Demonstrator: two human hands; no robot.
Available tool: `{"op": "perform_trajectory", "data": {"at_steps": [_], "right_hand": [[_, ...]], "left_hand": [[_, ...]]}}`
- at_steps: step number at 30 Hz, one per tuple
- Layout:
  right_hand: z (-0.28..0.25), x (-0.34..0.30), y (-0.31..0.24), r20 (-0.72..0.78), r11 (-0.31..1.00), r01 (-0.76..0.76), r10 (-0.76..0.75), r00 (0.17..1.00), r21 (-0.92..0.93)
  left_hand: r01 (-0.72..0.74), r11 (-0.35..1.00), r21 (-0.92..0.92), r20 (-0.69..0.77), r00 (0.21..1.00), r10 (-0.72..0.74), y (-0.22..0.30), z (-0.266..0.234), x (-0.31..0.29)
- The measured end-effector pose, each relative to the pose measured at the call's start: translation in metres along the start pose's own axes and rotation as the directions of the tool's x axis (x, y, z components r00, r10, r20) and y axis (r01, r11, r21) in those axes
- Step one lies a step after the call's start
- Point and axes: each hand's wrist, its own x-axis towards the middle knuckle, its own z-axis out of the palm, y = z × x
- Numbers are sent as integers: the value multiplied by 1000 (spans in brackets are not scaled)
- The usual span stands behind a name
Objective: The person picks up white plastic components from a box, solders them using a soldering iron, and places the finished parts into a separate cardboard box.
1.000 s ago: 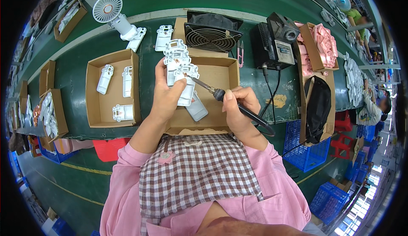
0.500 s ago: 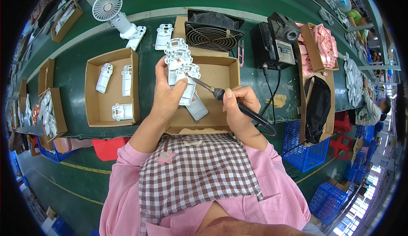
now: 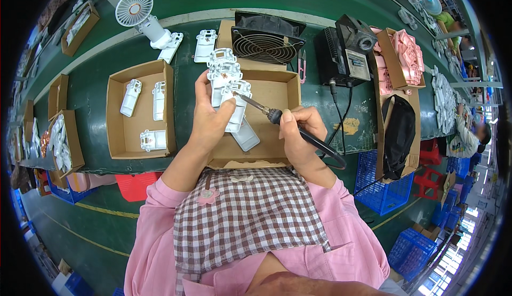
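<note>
My left hand [image 3: 212,117] is closed around several white plastic housings [image 3: 224,66], fanned one over another, with small copper-coloured bits near their upper ends. In my right hand [image 3: 302,130] is a soldering iron [image 3: 314,140], gripped like a pen. Its tip meets the nearest housing close to my left thumb; whether it presses or just hovers I cannot tell. Below the held stack, another white housing [image 3: 247,136] lies in an open cardboard box [image 3: 272,149]. To the left, a second cardboard box [image 3: 124,148] has three white housings lying apart inside it.
A black fan with a round grille [image 3: 269,45] stands behind the middle box. Right of it are a black soldering station [image 3: 341,56], pink-handled tweezers [image 3: 302,66] and a carton of pink parts [image 3: 404,56]. A small white fan [image 3: 144,21] stands at the back left. Another person [image 3: 465,136] sits far right.
Almost nothing differs. The held housings and the iron's tip have shifted very slightly, and both hands keep the same hold.
</note>
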Motion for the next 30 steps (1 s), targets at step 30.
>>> {"op": "perform_trajectory", "data": {"at_steps": [30], "right_hand": [[-3,-5,-6,-34,987,35,-30,999,156]], "left_hand": [[281,846,-453,200,957,-211,9,-2,0]]}}
